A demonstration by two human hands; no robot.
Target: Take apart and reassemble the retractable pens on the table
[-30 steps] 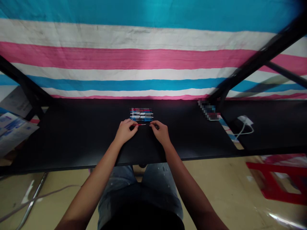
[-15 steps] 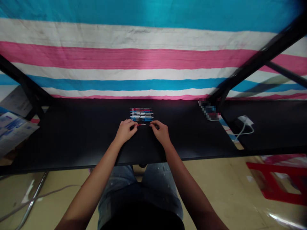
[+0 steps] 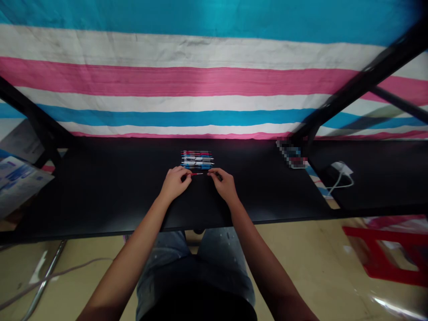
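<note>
My left hand (image 3: 175,180) is closed in a pinch on a thin red pen part (image 3: 196,174), whose pale narrow end points right. Facing it, my right hand (image 3: 224,180) is pinched too. A small dark piece shows at its fingers, too small to name. A short gap separates the pale end from the right fingertips. Just beyond both hands lies a stack of several pens (image 3: 197,159) in red, white, grey and blue, side by side and parallel to the black table's (image 3: 133,187) front edge.
A blurred-out flat object (image 3: 291,154) lies at the table's right end, with a white cable (image 3: 341,180) on the neighbouring surface. Papers (image 3: 20,183) stick out at the left. Black frame bars (image 3: 347,84) rise at the sides, before a striped sheet (image 3: 200,82). A red plastic piece (image 3: 363,240) is at lower right.
My right hand's fingertips have shifted very slightly left, towards the pale end of the red pen part. My left hand has stayed in place.
</note>
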